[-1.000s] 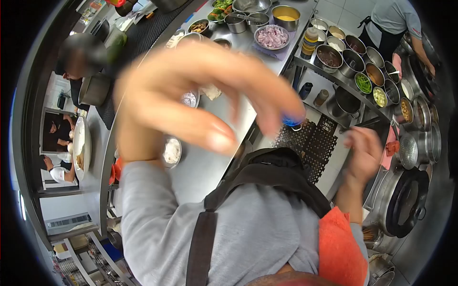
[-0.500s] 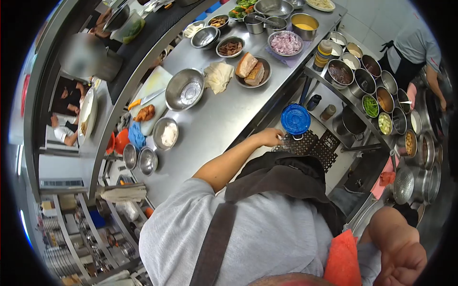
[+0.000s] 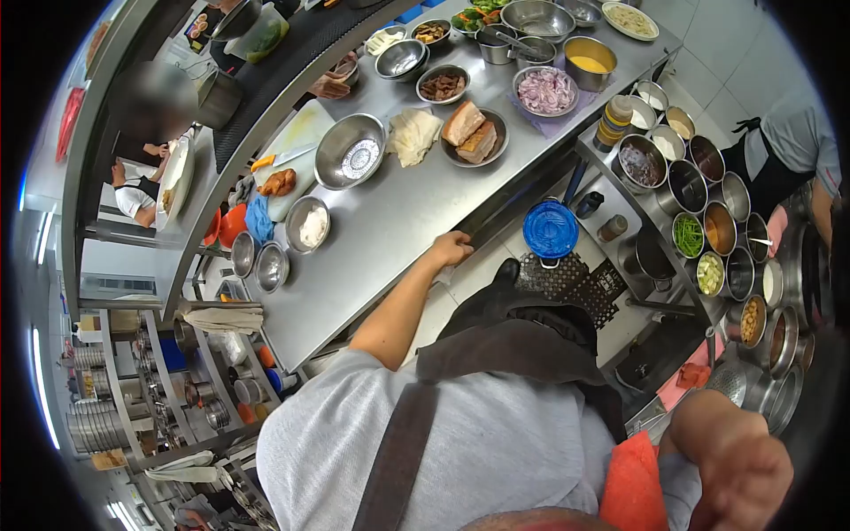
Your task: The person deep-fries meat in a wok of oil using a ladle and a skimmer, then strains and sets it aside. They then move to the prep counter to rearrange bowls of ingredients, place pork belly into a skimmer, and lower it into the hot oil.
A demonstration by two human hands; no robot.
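Note:
My left hand (image 3: 453,249) is at the front edge of the steel worktable (image 3: 372,265), with its fingers curled. Whatever they hold, if anything, is hidden. My right hand (image 3: 748,478) is raised close to the camera at lower right, blurred, so its fingers are unclear. On the worktable beyond my left hand stand a steel bowl (image 3: 350,152), a cabbage leaf-like pale piece (image 3: 413,137) and a bowl with two slabs of pork belly (image 3: 469,133). A blue-covered container (image 3: 550,228) with a ring handle is below, right of my left hand.
Several steel pots of ingredients line the rack (image 3: 651,199) at right. A knife (image 3: 282,157) lies on a cutting board (image 3: 301,133). A co-worker (image 3: 788,133) stands at upper right; another person's hand (image 3: 329,86) reaches across the far side. A perforated mat (image 3: 567,281) lies on the floor.
My left hand has moved left, from near the blue-covered container to the worktable's edge. My right hand stays raised but is now more blurred. Another person's hand has appeared at the far side.

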